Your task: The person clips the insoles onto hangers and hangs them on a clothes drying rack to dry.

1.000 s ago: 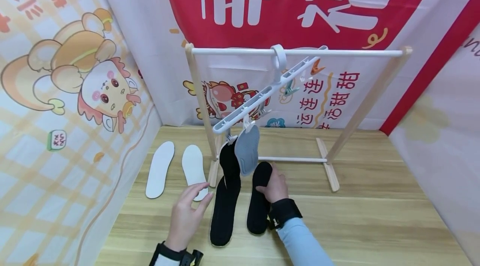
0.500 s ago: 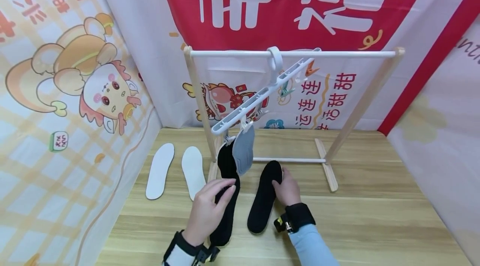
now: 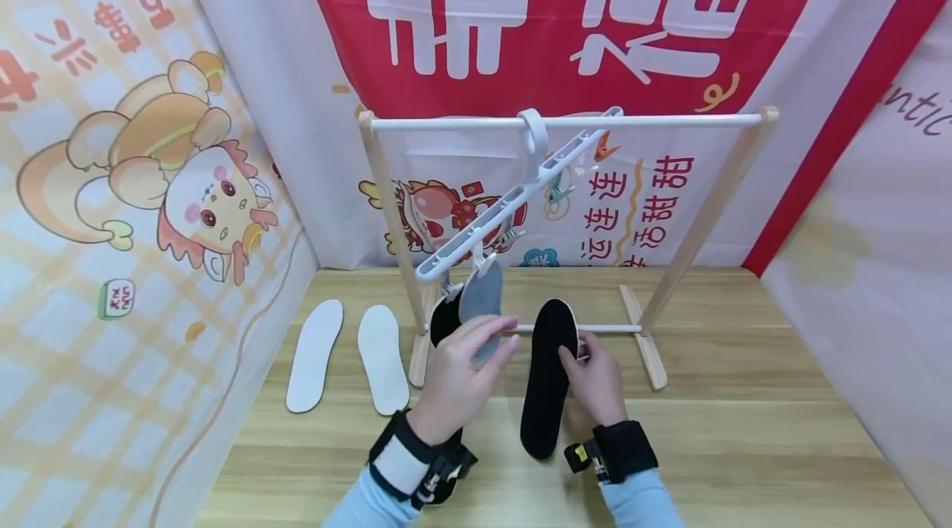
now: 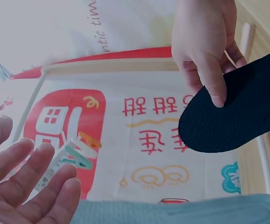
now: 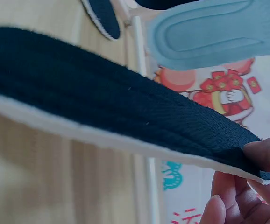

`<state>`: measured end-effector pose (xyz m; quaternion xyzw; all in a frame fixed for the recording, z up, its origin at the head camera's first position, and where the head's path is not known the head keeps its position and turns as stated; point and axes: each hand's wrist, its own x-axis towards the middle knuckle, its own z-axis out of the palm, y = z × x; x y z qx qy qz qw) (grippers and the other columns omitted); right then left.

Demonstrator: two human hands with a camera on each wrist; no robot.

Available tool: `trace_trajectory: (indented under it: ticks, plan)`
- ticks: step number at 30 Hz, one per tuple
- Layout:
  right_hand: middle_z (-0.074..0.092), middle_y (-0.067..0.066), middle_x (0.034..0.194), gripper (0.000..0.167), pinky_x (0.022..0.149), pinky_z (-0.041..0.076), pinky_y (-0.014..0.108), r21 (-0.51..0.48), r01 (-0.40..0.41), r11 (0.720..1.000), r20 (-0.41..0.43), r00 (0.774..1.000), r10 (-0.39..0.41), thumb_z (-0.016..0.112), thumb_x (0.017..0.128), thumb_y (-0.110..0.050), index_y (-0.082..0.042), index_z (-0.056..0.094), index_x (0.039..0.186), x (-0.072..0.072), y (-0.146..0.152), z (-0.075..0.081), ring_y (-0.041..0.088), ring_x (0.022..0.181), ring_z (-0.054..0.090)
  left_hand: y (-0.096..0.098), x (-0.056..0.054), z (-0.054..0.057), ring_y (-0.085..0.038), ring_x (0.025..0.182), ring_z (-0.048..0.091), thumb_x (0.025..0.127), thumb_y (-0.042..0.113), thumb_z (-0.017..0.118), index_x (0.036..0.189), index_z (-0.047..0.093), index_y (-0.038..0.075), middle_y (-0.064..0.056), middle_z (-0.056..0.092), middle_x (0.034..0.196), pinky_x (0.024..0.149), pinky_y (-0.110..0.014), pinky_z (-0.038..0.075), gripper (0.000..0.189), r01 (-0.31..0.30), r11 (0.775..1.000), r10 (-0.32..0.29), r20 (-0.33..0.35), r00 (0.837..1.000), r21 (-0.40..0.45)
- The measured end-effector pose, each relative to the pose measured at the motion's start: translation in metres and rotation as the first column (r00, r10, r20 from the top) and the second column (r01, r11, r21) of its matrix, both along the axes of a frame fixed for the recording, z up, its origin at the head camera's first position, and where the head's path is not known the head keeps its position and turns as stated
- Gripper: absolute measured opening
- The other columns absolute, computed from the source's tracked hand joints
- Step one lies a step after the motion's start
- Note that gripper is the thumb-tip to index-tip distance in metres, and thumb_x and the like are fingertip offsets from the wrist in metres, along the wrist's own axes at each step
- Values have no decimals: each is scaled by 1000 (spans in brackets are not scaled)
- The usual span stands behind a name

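My right hand (image 3: 597,379) pinches the edge of a black insole (image 3: 549,383) between thumb and fingers. The right wrist view shows this insole's pale underside rim, with my thumb on the dark face. My left hand (image 3: 457,379) holds nothing; its fingers are apart in the left wrist view, and in the head view it overlaps the lower part of a grey-blue insole (image 3: 481,297). That insole and a black one (image 3: 445,321) beside it hang by clips from the left end of a white hanger (image 3: 513,210). Another black insole (image 3: 444,493) lies mostly hidden beneath my left forearm.
A rack's white crossbar (image 3: 654,121) between wooden posts (image 3: 710,222) carries the hanger. Orange (image 4: 89,139) and green clips (image 4: 78,157) sit toward its far end. Two white insoles (image 3: 316,356) lie on the wooden surface at left. Printed cloth walls (image 3: 595,32) stand behind and at the sides.
My right hand has lifted the black insole off the wood, shifting it right and tilting it upward. My left hand has moved right and forward, from the white insoles to the hanging grey-blue one.
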<state>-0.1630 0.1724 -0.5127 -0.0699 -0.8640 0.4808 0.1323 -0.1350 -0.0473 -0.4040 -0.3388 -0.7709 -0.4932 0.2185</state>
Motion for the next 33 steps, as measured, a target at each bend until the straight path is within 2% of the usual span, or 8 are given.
trace_trajectory:
  ticks: [5, 8, 12, 15, 18, 22, 25, 33]
  plan:
    - [65, 8, 81, 24, 63, 45, 26, -6, 25, 1000, -63, 998, -25, 70, 92, -14, -1, 66, 113, 5, 7, 15, 18, 71, 58, 14, -11, 14, -16, 106, 64, 101, 21, 60, 126, 65, 4, -6, 67, 120, 88, -34, 55, 31, 17, 999, -20, 74, 997, 35]
    - [65, 8, 83, 19, 64, 46, 26, -15, 29, 999, -83, 996, -30, 70, 92, -13, -2, 67, 107, 8, 8, 22, 18, 73, 59, 25, -17, 20, -15, 114, 61, 102, 26, 58, 132, 61, 2, -9, 64, 128, 93, -32, 52, 38, -5, 999, 0, 124, 992, 35]
    - [64, 7, 83, 18, 64, 45, 25, -15, 37, 999, -109, 993, -38, 71, 92, -14, -2, 68, 105, 10, 8, 27, 16, 71, 57, 37, -23, 28, -19, 133, 47, 103, 33, 55, 144, 48, 0, -13, 49, 146, 103, -33, 44, 53, -45, 999, 44, 190, 981, 3]
    - [65, 7, 82, 18, 63, 45, 25, -9, 45, 999, -121, 992, -46, 71, 91, -14, -2, 69, 105, 11, 8, 30, 16, 70, 57, 42, -25, 33, -22, 141, 34, 103, 35, 54, 149, 36, -3, -17, 35, 154, 108, -36, 38, 63, -50, 999, 47, 233, 971, 10]
    - [65, 8, 84, 18, 64, 46, 26, -3, 45, 999, -113, 993, -45, 71, 92, -15, -2, 69, 105, 11, 8, 33, 17, 71, 58, 45, -26, 38, -21, 146, 21, 103, 36, 54, 154, 22, -3, -18, 18, 161, 111, -37, 32, 71, -21, 998, 3, 306, 952, 58]
    - [66, 9, 86, 19, 65, 46, 27, -2, 36, 999, -98, 995, -36, 71, 93, -15, -3, 69, 107, 11, 9, 36, 18, 73, 59, 46, -27, 43, -22, 147, 17, 103, 39, 53, 156, 6, 0, -17, 6, 163, 113, -37, 28, 81, -17, 995, -24, 403, 915, 99]
    - [65, 9, 86, 19, 65, 46, 27, -4, 28, 1000, -99, 995, -28, 71, 93, -15, -2, 68, 107, 11, 9, 37, 19, 73, 59, 46, -31, 45, -23, 146, 17, 102, 40, 54, 156, 1, 1, -17, 6, 163, 114, -38, 26, 85, -48, 993, -2, 427, 904, 108]
    - [64, 8, 84, 21, 63, 46, 25, -13, 6, 1000, -105, 994, -8, 71, 92, -15, -2, 68, 109, 13, 8, 39, 18, 73, 58, 46, -47, 53, -19, 148, 2, 102, 40, 53, 156, -1, 0, -15, -2, 163, 119, -36, 11, 86, -114, 986, 46, 455, 889, 124]
